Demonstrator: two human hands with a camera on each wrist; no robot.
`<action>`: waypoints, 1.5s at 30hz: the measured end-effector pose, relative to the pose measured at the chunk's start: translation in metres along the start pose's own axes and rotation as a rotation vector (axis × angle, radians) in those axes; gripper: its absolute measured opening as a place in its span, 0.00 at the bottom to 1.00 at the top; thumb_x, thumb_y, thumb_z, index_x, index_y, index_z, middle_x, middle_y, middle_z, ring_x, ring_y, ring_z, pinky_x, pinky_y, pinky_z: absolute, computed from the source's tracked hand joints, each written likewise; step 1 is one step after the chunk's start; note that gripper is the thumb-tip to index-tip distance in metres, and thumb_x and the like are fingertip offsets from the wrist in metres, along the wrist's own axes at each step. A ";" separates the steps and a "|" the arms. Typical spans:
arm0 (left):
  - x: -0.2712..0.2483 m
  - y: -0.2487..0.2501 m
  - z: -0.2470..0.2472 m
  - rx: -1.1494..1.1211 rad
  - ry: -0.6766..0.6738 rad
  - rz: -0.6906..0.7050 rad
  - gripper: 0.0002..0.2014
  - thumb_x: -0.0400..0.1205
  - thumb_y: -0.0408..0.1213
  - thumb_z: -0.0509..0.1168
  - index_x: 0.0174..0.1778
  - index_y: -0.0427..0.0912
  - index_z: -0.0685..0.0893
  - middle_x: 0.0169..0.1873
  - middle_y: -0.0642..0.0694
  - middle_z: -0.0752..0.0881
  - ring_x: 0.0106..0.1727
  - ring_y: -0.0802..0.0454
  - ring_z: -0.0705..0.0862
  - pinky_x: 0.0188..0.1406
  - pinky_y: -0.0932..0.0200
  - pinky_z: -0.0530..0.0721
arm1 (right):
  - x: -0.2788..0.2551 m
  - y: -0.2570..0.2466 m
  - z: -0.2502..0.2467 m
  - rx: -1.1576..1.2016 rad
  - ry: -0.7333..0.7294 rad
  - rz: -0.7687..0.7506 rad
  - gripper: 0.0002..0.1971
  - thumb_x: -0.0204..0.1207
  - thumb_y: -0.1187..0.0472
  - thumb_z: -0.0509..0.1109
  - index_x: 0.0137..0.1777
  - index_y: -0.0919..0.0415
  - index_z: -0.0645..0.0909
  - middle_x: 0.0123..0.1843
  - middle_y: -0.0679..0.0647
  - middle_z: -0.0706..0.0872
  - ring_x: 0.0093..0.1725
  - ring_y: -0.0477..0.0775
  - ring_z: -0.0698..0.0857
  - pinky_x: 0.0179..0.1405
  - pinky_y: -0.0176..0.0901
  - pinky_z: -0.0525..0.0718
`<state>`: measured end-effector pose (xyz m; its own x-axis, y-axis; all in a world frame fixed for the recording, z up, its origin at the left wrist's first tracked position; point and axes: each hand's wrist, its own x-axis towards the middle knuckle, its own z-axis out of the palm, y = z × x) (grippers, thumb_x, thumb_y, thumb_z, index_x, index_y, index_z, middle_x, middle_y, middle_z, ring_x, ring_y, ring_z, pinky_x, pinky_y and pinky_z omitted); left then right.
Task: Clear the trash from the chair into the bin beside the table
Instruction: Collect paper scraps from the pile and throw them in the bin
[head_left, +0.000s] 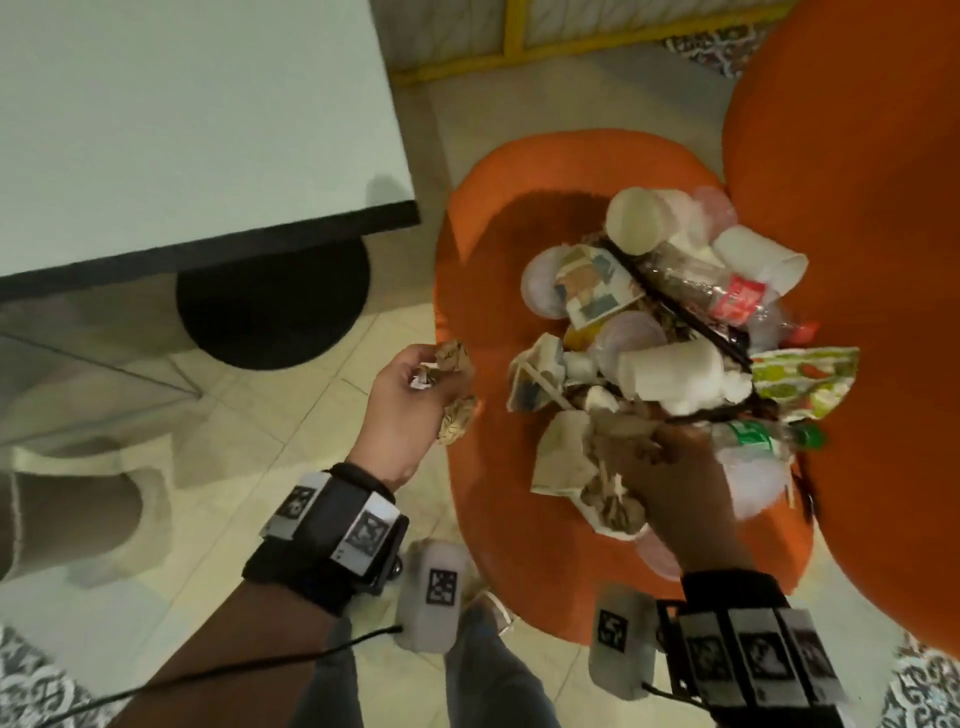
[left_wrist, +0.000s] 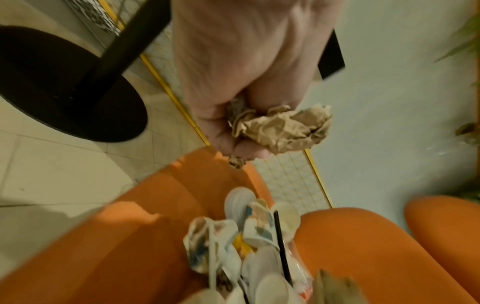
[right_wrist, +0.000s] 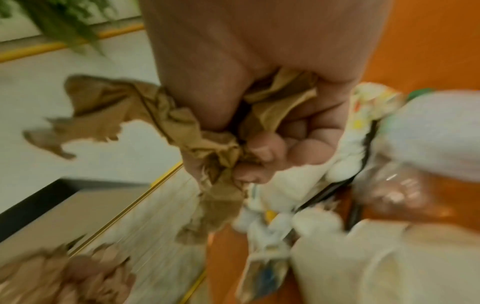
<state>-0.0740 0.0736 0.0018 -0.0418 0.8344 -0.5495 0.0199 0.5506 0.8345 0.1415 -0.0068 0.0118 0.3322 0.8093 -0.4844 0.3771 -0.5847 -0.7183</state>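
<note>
A: Brown paper wads, 1 in each grip. The left hand (head_left: 402, 400) is curled tight round a crumpled paper ball (left_wrist: 280, 128), off the seat's edge, probably bound for the bin.

B: The right hand (head_left: 670, 478)?

A: Fisted round a torn paper bag (right_wrist: 161, 115), low in the trash pile (head_left: 660, 322) on the orange chair (head_left: 483, 249).

B: The bin?

A: Not seen. Tiled floor (head_left: 249, 431), pale tabletop (head_left: 182, 130) beside.

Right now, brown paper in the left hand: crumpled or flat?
Crumpled. The left hand grips the brown paper as a wrinkled wad bulging out past the curled fingers, off the chair seat's edge.
</note>
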 end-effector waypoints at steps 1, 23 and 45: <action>-0.002 -0.001 -0.016 -0.030 0.024 -0.017 0.08 0.78 0.29 0.68 0.48 0.47 0.82 0.43 0.45 0.88 0.29 0.60 0.85 0.24 0.68 0.79 | 0.001 -0.014 0.019 0.001 -0.033 -0.057 0.05 0.71 0.54 0.76 0.42 0.50 0.83 0.39 0.46 0.88 0.39 0.46 0.85 0.36 0.39 0.77; -0.011 -0.203 -0.653 -0.477 0.768 -0.442 0.11 0.80 0.36 0.67 0.56 0.36 0.79 0.38 0.40 0.86 0.32 0.51 0.88 0.32 0.62 0.83 | -0.154 -0.193 0.699 -0.146 -0.793 0.045 0.10 0.73 0.52 0.75 0.50 0.56 0.85 0.42 0.52 0.89 0.40 0.52 0.87 0.34 0.38 0.81; 0.080 -0.278 -0.758 0.087 0.488 -0.686 0.19 0.86 0.35 0.54 0.69 0.27 0.74 0.67 0.30 0.78 0.68 0.37 0.77 0.62 0.53 0.76 | -0.125 -0.191 0.873 -0.536 -0.827 0.036 0.33 0.80 0.47 0.65 0.81 0.61 0.60 0.78 0.60 0.71 0.75 0.61 0.72 0.69 0.46 0.69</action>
<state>-0.8403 -0.0309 -0.2441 -0.4987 0.2217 -0.8380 -0.0915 0.9479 0.3052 -0.7271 0.0522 -0.2265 -0.2811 0.4549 -0.8450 0.7886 -0.3923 -0.4735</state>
